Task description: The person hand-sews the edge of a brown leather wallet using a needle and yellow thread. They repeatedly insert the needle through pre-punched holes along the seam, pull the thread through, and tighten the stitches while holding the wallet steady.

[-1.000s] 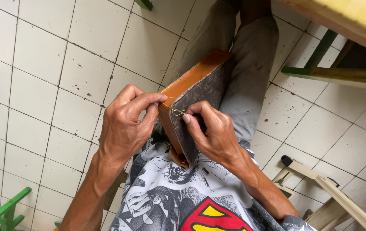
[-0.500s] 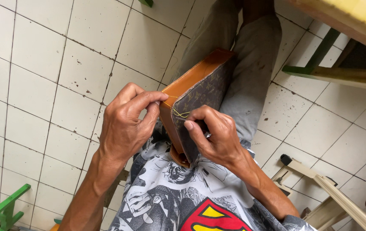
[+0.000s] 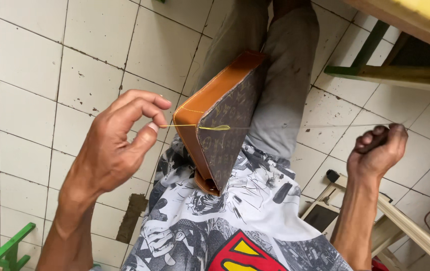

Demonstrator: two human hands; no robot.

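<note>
A brown leather piece with a patterned dark panel (image 3: 227, 118) stands on edge between my knees, tan rim facing left. A yellow thread (image 3: 210, 127) runs through its edge and is stretched taut to both sides. My left hand (image 3: 117, 143) pinches the thread's left end between thumb and forefinger, a little left of the leather piece. My right hand (image 3: 378, 148) is a closed fist far out to the right, gripping the other end of the thread. I wear grey trousers (image 3: 285, 80) and a printed white shirt (image 3: 215, 221).
White floor tiles (image 3: 84, 55) lie below. A green-legged wooden bench (image 3: 400, 75) stands at the upper right. Pale wooden slats (image 3: 415, 233) and a dark tool (image 3: 332, 175) lie at the lower right. A green frame (image 3: 4, 251) shows at the lower left.
Both hands were together at the leather piece's edge; they have now pulled apart, left hand to the left and right hand far right, drawing the thread tight.
</note>
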